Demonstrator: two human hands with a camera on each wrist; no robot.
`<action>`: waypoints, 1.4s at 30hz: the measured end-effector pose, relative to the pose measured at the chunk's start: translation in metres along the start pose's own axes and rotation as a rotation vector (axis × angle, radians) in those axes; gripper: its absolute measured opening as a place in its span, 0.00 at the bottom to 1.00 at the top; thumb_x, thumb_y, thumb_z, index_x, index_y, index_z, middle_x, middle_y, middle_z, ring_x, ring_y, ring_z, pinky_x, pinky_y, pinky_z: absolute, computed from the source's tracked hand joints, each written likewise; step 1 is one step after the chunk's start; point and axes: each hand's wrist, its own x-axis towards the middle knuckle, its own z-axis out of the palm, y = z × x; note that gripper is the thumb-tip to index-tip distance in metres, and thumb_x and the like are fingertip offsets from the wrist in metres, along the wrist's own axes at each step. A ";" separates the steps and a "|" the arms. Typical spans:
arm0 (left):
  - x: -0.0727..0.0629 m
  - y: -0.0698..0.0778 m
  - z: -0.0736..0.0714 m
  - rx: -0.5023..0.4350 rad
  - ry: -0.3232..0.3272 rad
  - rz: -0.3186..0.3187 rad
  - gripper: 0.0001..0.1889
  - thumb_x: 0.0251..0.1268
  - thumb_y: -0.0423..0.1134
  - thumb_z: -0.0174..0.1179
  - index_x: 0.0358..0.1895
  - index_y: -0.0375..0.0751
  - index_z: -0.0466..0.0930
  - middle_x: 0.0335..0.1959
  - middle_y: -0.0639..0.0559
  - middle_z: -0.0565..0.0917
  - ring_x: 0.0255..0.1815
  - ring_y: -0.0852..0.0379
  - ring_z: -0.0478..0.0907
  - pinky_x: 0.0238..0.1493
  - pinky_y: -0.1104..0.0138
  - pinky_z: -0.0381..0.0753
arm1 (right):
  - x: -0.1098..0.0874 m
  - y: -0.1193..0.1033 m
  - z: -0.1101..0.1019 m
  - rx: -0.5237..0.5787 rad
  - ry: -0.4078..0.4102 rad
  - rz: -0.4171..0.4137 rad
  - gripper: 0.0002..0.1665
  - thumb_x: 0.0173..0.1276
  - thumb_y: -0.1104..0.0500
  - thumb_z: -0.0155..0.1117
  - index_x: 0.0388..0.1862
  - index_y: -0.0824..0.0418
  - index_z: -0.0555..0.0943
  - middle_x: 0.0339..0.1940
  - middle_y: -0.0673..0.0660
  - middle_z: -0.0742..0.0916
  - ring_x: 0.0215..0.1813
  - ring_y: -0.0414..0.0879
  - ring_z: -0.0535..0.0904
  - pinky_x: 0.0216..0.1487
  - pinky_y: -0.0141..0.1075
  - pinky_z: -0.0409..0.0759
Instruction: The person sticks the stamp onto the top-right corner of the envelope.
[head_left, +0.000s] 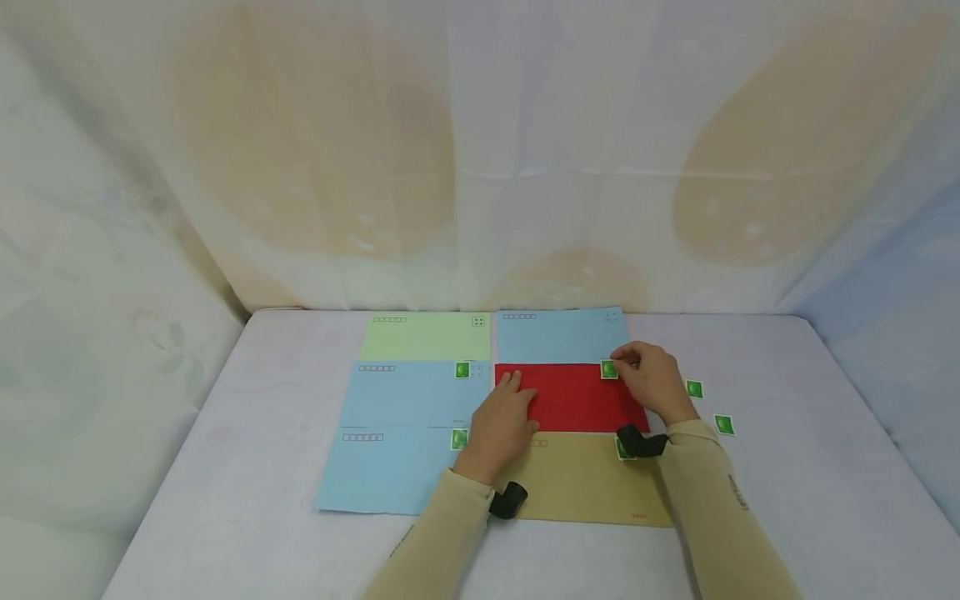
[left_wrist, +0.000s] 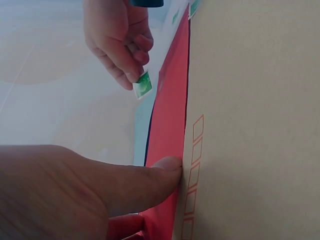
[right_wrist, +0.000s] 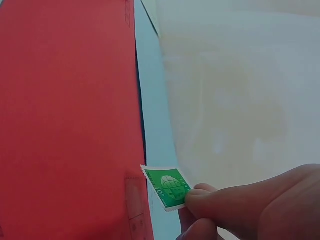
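Between thumb and fingertips, my right hand (head_left: 654,382) pinches a green postage stamp (right_wrist: 169,188) with a white perforated edge. The stamp is over the upper right corner of a red envelope (head_left: 570,400), near the printed boxes there in the right wrist view. My left hand (head_left: 498,429) rests on the left end of that envelope, fingers extended. Its thumb (left_wrist: 150,182) lies at the envelope's lower edge, against the brown envelope (left_wrist: 255,125). Another green stamp (head_left: 625,450) sits on the brown envelope, partly hidden by the right wrist camera.
Light blue envelopes lie at back right (head_left: 558,335), middle left (head_left: 405,396) and front left (head_left: 382,475); the two left ones bear stamps (head_left: 462,370) near their right ends. A green envelope (head_left: 427,337) is at back left. Two loose stamps (head_left: 694,389) lie on the table's right side.
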 end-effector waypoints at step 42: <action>0.000 0.002 -0.003 -0.001 -0.005 0.011 0.27 0.62 0.42 0.71 0.65 0.40 0.80 0.73 0.40 0.70 0.77 0.45 0.62 0.67 0.56 0.73 | 0.008 0.002 0.007 -0.098 -0.078 0.010 0.14 0.72 0.64 0.59 0.50 0.73 0.81 0.40 0.66 0.85 0.42 0.58 0.78 0.45 0.50 0.84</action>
